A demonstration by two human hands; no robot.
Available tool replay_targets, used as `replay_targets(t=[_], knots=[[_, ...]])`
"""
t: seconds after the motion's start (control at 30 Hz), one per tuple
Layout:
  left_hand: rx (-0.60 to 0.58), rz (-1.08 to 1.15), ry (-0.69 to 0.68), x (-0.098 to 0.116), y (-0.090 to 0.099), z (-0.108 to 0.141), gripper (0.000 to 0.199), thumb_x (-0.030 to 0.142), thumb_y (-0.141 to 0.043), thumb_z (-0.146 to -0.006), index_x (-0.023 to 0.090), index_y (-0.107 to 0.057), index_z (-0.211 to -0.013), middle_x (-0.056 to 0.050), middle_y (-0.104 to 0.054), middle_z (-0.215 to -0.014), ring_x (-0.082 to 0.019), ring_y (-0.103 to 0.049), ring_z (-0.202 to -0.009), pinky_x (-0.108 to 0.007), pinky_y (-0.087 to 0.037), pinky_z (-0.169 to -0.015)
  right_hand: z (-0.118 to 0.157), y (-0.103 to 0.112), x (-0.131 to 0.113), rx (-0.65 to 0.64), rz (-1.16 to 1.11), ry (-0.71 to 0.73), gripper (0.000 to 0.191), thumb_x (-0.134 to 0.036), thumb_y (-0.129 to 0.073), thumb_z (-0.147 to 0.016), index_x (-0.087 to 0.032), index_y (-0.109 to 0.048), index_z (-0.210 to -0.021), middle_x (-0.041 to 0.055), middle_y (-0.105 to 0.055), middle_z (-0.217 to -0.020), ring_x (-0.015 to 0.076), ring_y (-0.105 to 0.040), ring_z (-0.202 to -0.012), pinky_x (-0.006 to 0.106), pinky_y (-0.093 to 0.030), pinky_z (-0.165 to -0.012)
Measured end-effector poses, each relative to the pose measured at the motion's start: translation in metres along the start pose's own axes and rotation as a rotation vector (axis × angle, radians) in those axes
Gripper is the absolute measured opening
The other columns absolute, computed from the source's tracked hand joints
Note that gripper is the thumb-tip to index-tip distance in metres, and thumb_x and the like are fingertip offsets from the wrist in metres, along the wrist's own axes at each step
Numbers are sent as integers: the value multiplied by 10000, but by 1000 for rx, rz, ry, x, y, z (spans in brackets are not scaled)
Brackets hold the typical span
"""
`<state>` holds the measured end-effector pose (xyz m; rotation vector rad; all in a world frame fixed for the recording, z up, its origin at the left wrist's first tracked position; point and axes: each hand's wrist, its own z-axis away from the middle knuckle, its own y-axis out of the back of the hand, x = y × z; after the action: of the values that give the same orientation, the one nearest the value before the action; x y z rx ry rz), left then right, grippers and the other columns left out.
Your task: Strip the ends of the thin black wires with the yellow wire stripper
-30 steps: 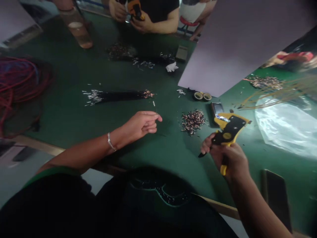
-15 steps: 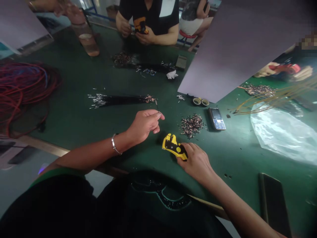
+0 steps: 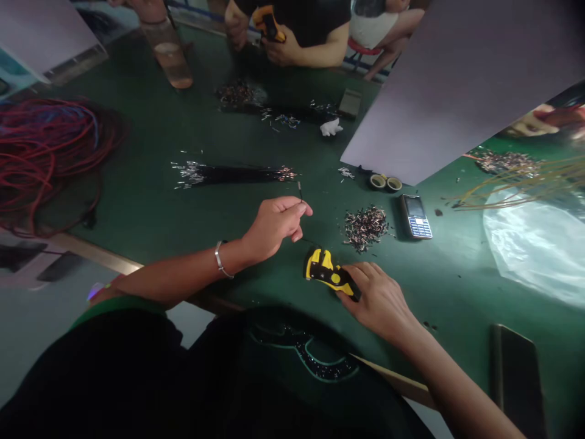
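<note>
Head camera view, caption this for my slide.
Left hand pinches a short black wire; right hand grips a yellow wire stripper on a green bench.

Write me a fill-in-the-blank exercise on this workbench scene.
The metal bracelet is on the person's ____ wrist.
The tool under the right hand is yellow and ____.
The coil of wire at the far left is mostly ____.
The keypad phone lies to the ____ of the pile of small metal pieces.

Missing words: left, black, red, right.
</note>
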<state>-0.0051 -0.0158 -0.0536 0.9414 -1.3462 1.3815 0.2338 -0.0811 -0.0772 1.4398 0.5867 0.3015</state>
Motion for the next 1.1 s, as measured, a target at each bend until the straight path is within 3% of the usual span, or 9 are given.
replay_targets(t=[0.2, 0.37, 0.47, 0.6, 0.77, 0.83, 0.97, 1.1], knots=[[-32, -3, -1, -4, 4, 1, 171, 210, -535, -860, 138, -627, -736, 79, -317, -409, -59, -371, -385, -232, -369, -435, 1, 4, -3, 0, 63, 39, 258, -325, -540, -854, -149, -627, -1022, 137, -623, -1014, 282, -572, -882, 397, -486, -718], [-15, -12, -8, -5, 5, 0, 167, 215, -540, -859, 138, -616, -733, 86, -306, -407, -50, -339, -377, -227, -377, -435, -4, 9, -10, 86, -42, 79, 308, -297, -531, -862, -125, -612, -1105, 156, -633, -1052, 306, -583, -967, 461, -526, -781], [-8, -5, -14, -4, 5, 0, 169, 214, -533, -865, 137, -613, -737, 85, -310, -406, -47, -318, -380, -228, -383, -439, -13, 9, -25, 126, -181, 204, 327, -248, -483, -899, -126, -593, -1182, 159, -637, -1140, 301, -574, -1098, 502, -503, -918], [11, 2, -20, -1, 5, 0, 173, 209, -531, -866, 137, -614, -732, 86, -305, -402, -46, -303, -383, -227, -380, -441, -31, 1, -56, 21, -266, 404, 365, -247, -444, -931, -114, -588, -1239, 152, -596, -1293, 288, -479, -1279, 498, -404, -1068], [50, -19, -44, 5, 4, 1, 166, 215, -540, -858, 142, -618, -730, 82, -317, -400, -54, -329, -388, -226, -374, -437, -55, -10, -72, -26, -202, 531, 369, -289, -451, -940, -119, -612, -1224, 151, -601, -1298, 305, -498, -1264, 535, -314, -1116], [56, -30, -67, 6, 5, 2, 168, 226, -540, -858, 142, -621, -738, 82, -326, -403, -56, -343, -388, -226, -379, -440, -60, -9, -60, -1, -99, 494, 360, -286, -465, -937, -95, -626, -1196, 182, -614, -1269, 329, -508, -1247, 578, -270, -1117], [67, -93, -102, 8, 9, 2, 166, 240, -538, -856, 146, -632, -757, 81, -335, -405, -67, -404, -384, -225, -379, -442, -59, 3, -26, 141, -38, 237, 276, -242, -502, -909, -82, -676, -1053, 197, -691, -1099, 352, -547, -1191, 617, -291, -1069], [58, -168, -126, 7, 9, 5, 178, 241, -517, -868, 149, -640, -777, 75, -351, -418, -75, -454, -392, -224, -382, -455, -51, 15, -21, 306, -413, 77, 212, -261, -501, -914, -175, -669, -1011, 93, -728, -1003, 234, -663, -994, 456, -472, -963]])
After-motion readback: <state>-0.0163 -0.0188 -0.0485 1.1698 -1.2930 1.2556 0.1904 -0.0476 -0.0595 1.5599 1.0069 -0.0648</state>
